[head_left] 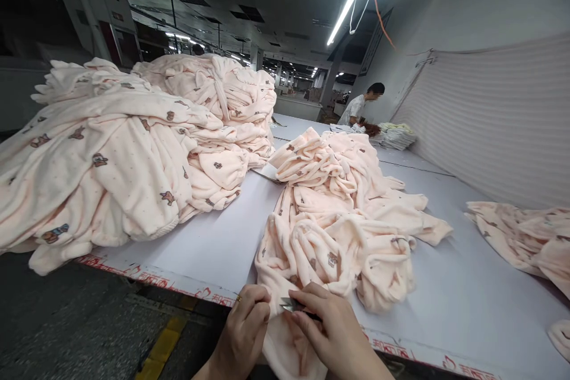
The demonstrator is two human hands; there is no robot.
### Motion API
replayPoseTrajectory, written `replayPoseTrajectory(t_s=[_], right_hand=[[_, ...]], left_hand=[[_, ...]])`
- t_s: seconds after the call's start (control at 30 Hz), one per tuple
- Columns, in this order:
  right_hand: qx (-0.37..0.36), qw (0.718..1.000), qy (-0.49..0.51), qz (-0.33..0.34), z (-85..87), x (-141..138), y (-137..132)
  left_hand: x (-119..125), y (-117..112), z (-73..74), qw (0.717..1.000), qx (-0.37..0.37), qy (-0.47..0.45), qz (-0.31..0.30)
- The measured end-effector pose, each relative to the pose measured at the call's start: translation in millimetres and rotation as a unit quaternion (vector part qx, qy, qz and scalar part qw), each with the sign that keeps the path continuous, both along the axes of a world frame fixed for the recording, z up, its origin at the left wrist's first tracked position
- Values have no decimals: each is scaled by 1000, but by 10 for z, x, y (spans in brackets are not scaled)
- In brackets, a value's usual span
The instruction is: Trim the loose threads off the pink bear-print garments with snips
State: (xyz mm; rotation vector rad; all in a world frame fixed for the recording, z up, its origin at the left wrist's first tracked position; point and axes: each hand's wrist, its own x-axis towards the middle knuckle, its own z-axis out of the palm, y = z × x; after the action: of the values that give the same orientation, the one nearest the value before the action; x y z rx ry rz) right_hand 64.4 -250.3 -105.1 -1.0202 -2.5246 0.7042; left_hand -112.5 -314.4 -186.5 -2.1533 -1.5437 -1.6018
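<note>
At the bottom of the head view my left hand [246, 322] pinches a fold of a pale pink fleece garment [289, 347] that hangs over the table's front edge. My right hand [327, 323] lies over the same fold, fingers closed round a small metal tool [289, 305], likely thread snips, whose tip meets the fabric between both hands. The garment runs up into a crumpled pile of pink fleece garments [342, 219] printed with small brown bears.
The white table [214, 243] has a red-printed front edge. Large pink garment heaps [111, 154] fill its left side; more pink pieces [525, 237] lie at the right. A person in white [363, 105] works at the far end by folded stacks [396, 135]. A wall runs along the right.
</note>
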Motion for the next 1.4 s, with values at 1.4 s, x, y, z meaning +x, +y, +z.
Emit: replayPoseTrajectory(t_s=[1.4], right_hand=[[-28, 998, 24, -59, 130, 36, -4]], left_hand=[[75, 5, 114, 998, 32, 4, 55]])
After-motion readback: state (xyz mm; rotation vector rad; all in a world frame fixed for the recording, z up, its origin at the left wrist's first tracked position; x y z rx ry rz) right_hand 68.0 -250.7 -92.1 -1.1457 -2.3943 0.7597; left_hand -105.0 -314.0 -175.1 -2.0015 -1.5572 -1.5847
